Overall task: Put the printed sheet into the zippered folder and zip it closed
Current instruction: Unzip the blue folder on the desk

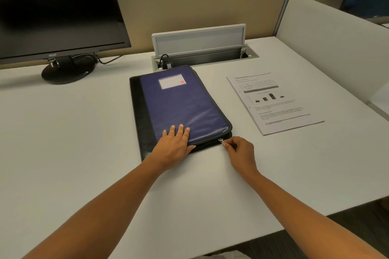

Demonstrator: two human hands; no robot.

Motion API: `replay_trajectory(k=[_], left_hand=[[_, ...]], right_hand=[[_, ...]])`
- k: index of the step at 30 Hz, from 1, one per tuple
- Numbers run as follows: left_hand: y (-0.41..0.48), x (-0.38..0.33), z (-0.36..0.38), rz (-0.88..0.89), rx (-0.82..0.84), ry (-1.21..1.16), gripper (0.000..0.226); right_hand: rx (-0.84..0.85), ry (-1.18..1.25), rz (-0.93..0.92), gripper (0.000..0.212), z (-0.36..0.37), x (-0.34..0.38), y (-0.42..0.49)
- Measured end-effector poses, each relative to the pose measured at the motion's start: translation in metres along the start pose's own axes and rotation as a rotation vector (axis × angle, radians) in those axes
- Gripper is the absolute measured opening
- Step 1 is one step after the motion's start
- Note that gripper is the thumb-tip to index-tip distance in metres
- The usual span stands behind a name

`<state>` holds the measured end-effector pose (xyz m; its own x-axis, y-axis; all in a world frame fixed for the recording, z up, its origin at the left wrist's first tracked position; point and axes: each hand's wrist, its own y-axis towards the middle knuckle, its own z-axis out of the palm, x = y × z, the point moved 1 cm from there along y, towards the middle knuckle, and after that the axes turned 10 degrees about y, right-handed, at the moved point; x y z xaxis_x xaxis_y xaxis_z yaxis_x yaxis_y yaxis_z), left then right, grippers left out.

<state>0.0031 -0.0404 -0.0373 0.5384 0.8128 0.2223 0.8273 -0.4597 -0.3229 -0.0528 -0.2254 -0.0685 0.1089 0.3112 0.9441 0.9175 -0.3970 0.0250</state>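
A blue zippered folder point(181, 103) with a black spine and a white label lies flat in the middle of the white desk point(73, 132). My left hand point(174, 145) presses flat on its near edge, fingers spread. My right hand point(240, 151) pinches the metal zipper pull point(221, 140) at the folder's near right corner. The printed sheet point(273, 101), with a table, a bar chart and text, lies on the desk to the right of the folder, apart from it.
A black monitor point(56, 10) on a round stand occupies the back left. An open cable box point(202, 52) with a raised lid sits behind the folder. A white side partition point(336, 48) bounds the desk's right, and a beige divider stands behind.
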Motion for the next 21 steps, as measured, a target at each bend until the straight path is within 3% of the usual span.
replay_trajectory(k=[12,21], left_hand=[[0.003,-0.002,0.0,-0.008,0.01,0.012,0.067],[0.01,-0.009,-0.004,-0.035,0.042,0.037,0.07]], right_hand=[[0.014,-0.056,-0.031,0.011,0.0,0.001,0.002],[0.169,-0.638,-0.152,0.027,0.009,0.003,0.013]])
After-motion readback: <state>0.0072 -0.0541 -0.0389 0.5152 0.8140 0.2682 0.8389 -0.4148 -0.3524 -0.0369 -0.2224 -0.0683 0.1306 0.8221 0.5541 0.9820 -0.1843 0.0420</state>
